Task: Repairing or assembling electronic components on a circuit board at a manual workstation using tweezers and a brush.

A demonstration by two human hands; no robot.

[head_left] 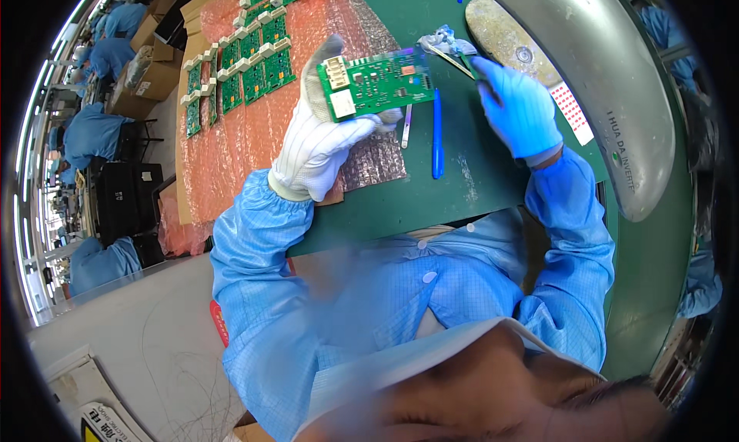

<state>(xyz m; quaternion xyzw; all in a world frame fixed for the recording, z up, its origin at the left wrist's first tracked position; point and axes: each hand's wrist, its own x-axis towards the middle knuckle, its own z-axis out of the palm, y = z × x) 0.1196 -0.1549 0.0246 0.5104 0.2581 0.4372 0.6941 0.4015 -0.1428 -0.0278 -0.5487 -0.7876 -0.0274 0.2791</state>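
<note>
My left hand (pixel 315 138), in a white glove, grips a green circuit board (pixel 381 84) by its left and lower edges, tilted above the bench. White connectors and a white block sit at the board's left end. To the right, my gloved right hand (pixel 519 107) has its fingers closed around a slim dark tool (pixel 486 80), whose exact kind I cannot make out. Its front end points toward a crumpled white-and-blue wipe (pixel 446 40), where a thin pale stick (pixel 450 60) lies. Below the circuit board, a blue pen-shaped stick (pixel 437 138) rests on the bench beside a thin pale strip (pixel 406 126).
Several green boards with white connectors (pixel 254 65) lie on pink bubble wrap (pixel 254 146) at the left. A speckled oval slab (pixel 500 30) sits behind my right hand, near a red-dotted label sheet (pixel 572 113). A grey lamp (pixel 593 65) overhangs the green bench (pixel 377 211) at right.
</note>
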